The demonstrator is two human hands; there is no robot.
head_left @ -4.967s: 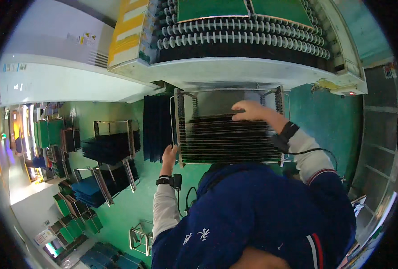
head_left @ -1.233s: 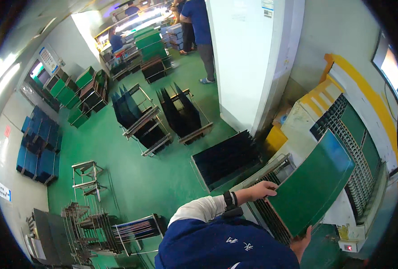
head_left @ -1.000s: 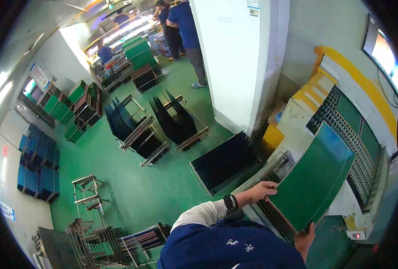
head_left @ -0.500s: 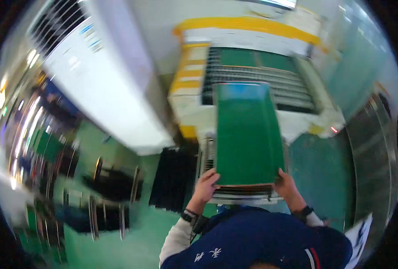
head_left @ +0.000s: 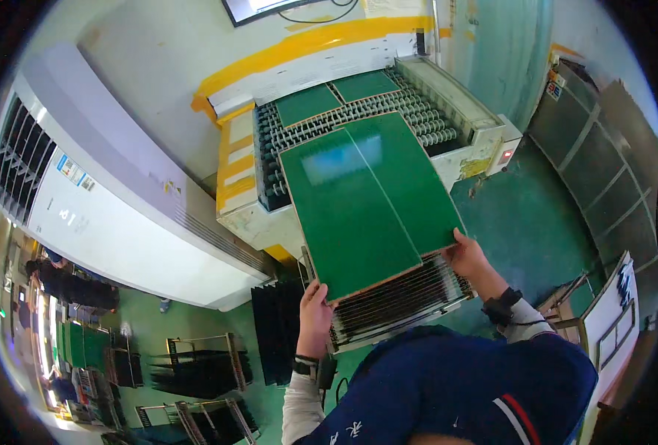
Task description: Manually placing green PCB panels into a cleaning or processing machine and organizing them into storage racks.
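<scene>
Left hand (head_left: pixel 315 315) fingers curl around the near corner of a green panel (head_left: pixel 347 215); right hand (head_left: pixel 468 256) grips the near right corner of a second green panel (head_left: pixel 410 178) lying edge to edge with it. Half a second ago both hands held what looked like a single board straight ahead; now two panels fan out side by side, tilted toward the roller conveyor (head_left: pixel 358 119). Two more green boards (head_left: pixel 336 95) already sit on the rollers. A slotted rack (head_left: pixel 399 300) lies directly beneath the hands. Judging by this, loading is under way.
</scene>
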